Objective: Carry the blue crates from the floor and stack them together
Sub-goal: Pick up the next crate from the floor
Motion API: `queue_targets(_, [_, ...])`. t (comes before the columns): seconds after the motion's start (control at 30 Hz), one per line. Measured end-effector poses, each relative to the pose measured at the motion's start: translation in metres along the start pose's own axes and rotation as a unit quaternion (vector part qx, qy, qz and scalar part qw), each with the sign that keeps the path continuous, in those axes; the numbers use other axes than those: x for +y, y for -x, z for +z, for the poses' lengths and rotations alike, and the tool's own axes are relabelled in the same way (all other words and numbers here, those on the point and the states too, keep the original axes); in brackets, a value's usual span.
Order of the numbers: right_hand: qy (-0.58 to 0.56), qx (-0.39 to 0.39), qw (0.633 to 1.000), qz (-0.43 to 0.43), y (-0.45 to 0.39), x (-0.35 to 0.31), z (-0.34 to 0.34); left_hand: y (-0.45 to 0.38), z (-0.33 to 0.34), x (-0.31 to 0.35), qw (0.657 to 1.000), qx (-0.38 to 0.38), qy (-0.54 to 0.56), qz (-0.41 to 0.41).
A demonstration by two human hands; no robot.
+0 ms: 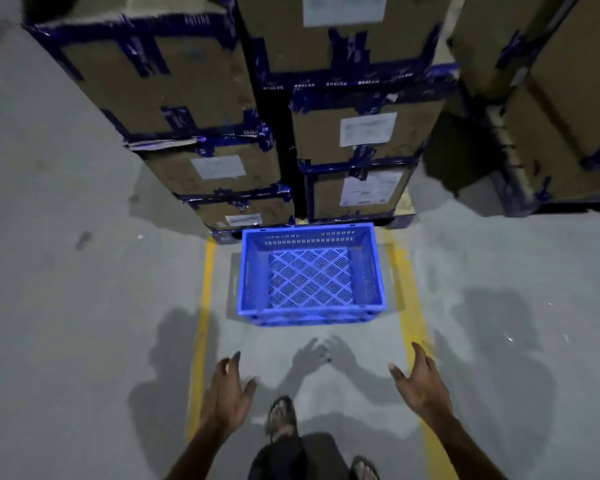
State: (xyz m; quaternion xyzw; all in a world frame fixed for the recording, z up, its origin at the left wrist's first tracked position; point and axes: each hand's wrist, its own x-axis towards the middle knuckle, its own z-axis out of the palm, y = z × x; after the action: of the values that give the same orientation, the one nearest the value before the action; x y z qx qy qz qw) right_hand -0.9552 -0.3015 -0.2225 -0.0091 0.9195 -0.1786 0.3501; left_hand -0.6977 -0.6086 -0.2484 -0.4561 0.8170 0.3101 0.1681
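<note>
Left hand [227,393] open, empty, palm turned in; crate [310,275] sits empty on floor [66,306] just ahead between two yellow lines [205,306], its far rim near the taped boxes [222,174]; right hand [421,382] also open and empty. Hands held about crate-width apart, likely set to grab its side walls. Bare floor left and right gives room; boxes block the far side.

crate [311,276] front, sides: bare floor [84,341] | behind: stacked cartons [354,133] just beside
</note>
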Motion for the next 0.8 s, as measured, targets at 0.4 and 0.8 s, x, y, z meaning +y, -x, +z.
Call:
queue_targets(0.4, [-0.066, -0.009, 0.997, -0.03, 0.189, 0.077, -0.032, 0.214, 0.0, 0.048, 0.996, 0.017, 0.084, 0.02])
queue_targets(0.8, [-0.078, 0.042, 0.993, -0.078, 0.223, 0.089, -0.038, 0.247, -0.02, 0.049, 0.991, 0.06, 0.084, 0.085])
